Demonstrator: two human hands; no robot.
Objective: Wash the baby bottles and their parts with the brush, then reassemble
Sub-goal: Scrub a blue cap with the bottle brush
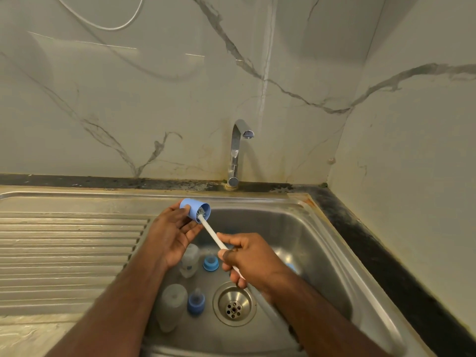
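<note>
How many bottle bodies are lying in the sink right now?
2: one bottle lies below the left hand, another bottle left of the drain. The arms may hide more.

Arms: we see both forearms bare, no sleeves.
Left hand (173, 234): no ring, no glove.
Right hand (251, 258): likewise unadorned.

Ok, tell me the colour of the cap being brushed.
Light blue plastic cap, clearest in the head view.
</note>
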